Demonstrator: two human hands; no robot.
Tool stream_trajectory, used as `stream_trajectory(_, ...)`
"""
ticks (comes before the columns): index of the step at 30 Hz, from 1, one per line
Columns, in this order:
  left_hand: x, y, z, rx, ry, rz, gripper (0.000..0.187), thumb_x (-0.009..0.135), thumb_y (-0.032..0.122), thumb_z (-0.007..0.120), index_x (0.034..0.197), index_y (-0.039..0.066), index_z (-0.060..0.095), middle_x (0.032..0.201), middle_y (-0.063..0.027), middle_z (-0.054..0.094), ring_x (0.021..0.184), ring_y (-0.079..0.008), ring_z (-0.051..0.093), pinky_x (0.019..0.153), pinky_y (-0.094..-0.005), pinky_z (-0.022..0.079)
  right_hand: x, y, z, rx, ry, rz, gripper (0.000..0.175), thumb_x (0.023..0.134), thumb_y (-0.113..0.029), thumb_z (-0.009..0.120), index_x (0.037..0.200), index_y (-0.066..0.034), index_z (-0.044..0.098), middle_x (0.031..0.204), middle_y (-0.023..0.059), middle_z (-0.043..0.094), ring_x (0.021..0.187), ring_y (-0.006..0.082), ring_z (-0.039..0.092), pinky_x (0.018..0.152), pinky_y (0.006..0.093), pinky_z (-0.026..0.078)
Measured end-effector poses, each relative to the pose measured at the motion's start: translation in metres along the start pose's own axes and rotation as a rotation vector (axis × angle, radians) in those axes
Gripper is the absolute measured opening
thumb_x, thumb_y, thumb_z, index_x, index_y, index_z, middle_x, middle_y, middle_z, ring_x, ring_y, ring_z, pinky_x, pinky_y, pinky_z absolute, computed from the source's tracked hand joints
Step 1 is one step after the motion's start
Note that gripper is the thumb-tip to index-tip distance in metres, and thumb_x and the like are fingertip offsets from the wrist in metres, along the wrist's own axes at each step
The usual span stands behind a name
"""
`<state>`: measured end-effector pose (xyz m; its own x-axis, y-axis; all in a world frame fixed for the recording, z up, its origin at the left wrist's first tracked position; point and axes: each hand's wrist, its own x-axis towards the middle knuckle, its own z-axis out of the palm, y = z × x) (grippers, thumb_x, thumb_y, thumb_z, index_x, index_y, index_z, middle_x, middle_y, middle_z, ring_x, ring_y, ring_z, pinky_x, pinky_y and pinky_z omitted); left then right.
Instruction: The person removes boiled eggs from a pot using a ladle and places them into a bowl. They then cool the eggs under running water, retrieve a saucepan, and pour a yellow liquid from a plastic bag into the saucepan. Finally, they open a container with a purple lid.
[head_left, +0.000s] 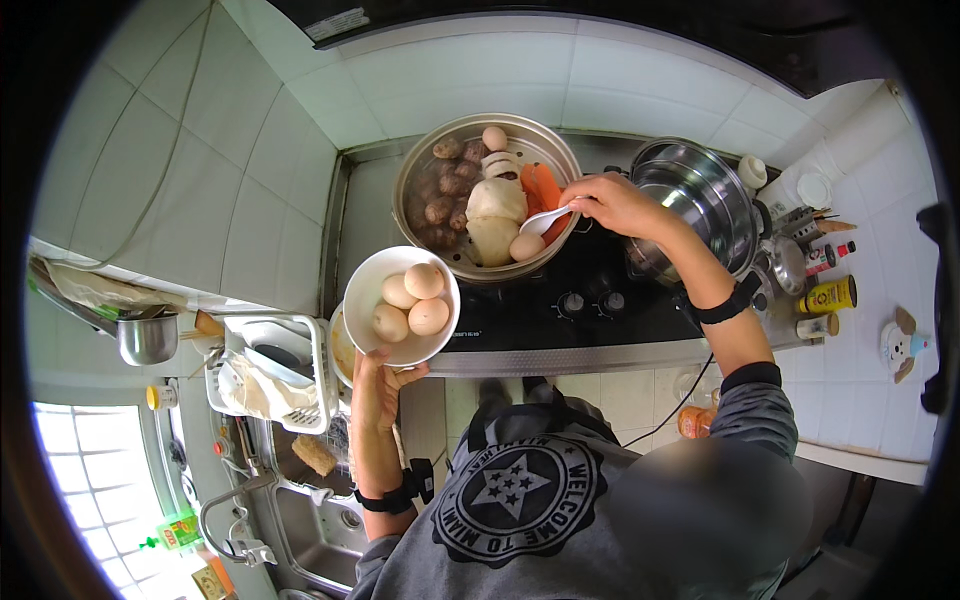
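Observation:
My left hand (381, 386) holds a white bowl (360, 296) from below and its near rim; several eggs (429, 316) lie in it. With my right hand (611, 204) I grip a white spoon (546, 219), its bowl end just above an egg (527, 247) at the right front inside a round metal steamer (486, 275). Pale steamed buns (496, 200) lie in the steamer's middle, left of orange pieces of food (541, 184). Several brown taro-like roots (439, 211) fill its left side, and another egg (494, 139) rests at the back.
A shiny steel pot (694, 176) stands right of the steamer on the black gas stove (517, 322). Bottles and a yellow can (828, 295) line the right wall. A white dish rack (328, 375) is at left, above a steel sink (319, 536). A range hood (555, 19) overhangs the back.

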<state>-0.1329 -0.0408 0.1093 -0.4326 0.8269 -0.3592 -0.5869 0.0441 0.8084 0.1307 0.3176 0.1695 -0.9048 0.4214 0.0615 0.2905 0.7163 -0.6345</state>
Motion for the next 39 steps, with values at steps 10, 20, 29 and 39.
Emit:
stream_trajectory(10, -0.008, 0.0, -0.002, -0.012, 0.035, 0.006, 0.059, 0.092, 0.017, 0.052, 0.145, 0.0, 0.032, 0.13, -0.0209, 0.055, 0.104, -0.0327, 0.068, 0.079, -0.043, 0.065, 0.003, 0.028, 0.005, 0.25, -0.035, 0.101, 0.017, 0.099, -0.014, 0.06, 0.104, -0.0013, 0.07, 0.076, 0.0041, 0.064, 0.07, 0.0118, 0.055, 0.064, 0.0303, 0.045)
stream_trajectory(20, -0.012, -0.004, 0.006, 0.049, 0.017, 0.106, 0.062, 0.092, 0.023, 0.057, 0.142, -0.006, 0.035, 0.129, -0.0222, 0.058, 0.104, -0.0334, 0.069, 0.078, -0.0437, 0.066, -0.001, 0.027, -0.003, 0.779, -0.092, 0.474, 0.02, 0.101, -0.016, 0.058, 0.112, -0.0016, 0.067, 0.072, -0.0027, 0.05, 0.052, 0.0011, 0.033, 0.041, 0.0192, 0.023)
stream_trajectory(29, -0.006, -0.014, 0.021, 0.04, -0.109, -0.074, 0.071, 0.092, 0.01, 0.052, 0.155, 0.004, 0.018, 0.144, -0.0211, 0.042, 0.118, -0.0334, 0.061, 0.08, -0.0443, 0.064, -0.002, -0.068, -0.011, 0.829, -0.041, 0.316, 0.02, 0.102, -0.019, 0.058, 0.108, -0.003, 0.068, 0.07, -0.0052, 0.05, 0.052, 0.0001, 0.034, 0.043, 0.0172, 0.023)
stream_trajectory(39, -0.003, -0.015, 0.03, -0.022, -0.118, -0.076, 0.07, 0.091, 0.012, 0.053, 0.152, 0.002, 0.021, 0.142, -0.0206, 0.044, 0.117, -0.033, 0.061, 0.078, -0.0421, 0.065, -0.024, -0.158, 0.073, -0.064, 0.287, -0.436, 0.019, 0.089, -0.007, 0.065, 0.106, -0.0003, 0.067, 0.085, 0.0078, 0.068, 0.068, 0.0158, 0.062, 0.052, 0.0282, 0.05)
